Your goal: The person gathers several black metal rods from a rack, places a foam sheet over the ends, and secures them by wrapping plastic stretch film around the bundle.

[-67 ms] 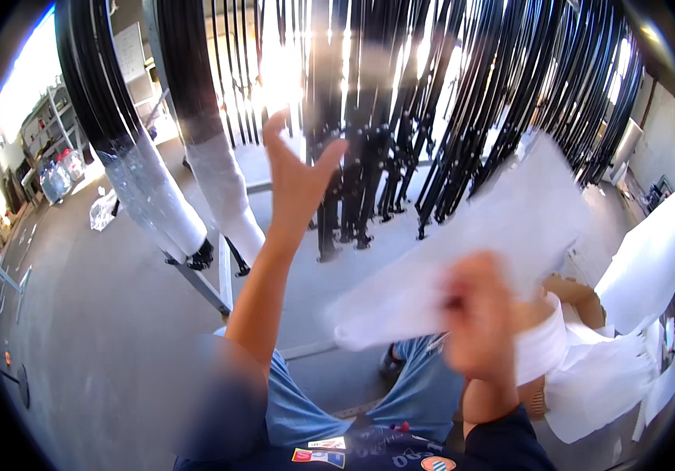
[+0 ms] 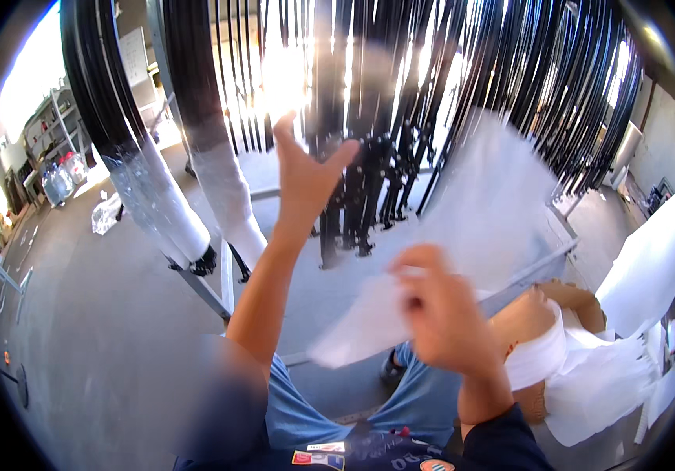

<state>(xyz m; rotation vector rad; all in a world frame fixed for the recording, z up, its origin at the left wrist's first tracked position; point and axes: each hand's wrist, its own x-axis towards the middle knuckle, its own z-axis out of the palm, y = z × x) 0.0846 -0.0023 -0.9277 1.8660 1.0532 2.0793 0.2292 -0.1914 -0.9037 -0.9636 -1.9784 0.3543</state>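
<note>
My left hand is raised with its thumb and fingers apart, holding nothing I can see. It is nearest to a bundle of black rods hanging in front of me; whether it touches them I cannot tell. Lower and to the right, my right hand is curled in a pinch at the near edge of a thin white sheet, like packing foam. The sheet spreads from that hand up and away toward the rods, with one corner reaching down-left above my knees. Motion blurs both the sheet and my right fingers.
Two rod bundles at the left have white-wrapped lower ends. Many more black rods hang at the right. A metal frame runs low beneath them. Beside my right arm stands an open cardboard box with white sheets spilling out.
My right hand has moved left and slightly up, its fingers loosening a little. The white sheet has swung left with it. My left hand has shifted slightly right, still spread.
</note>
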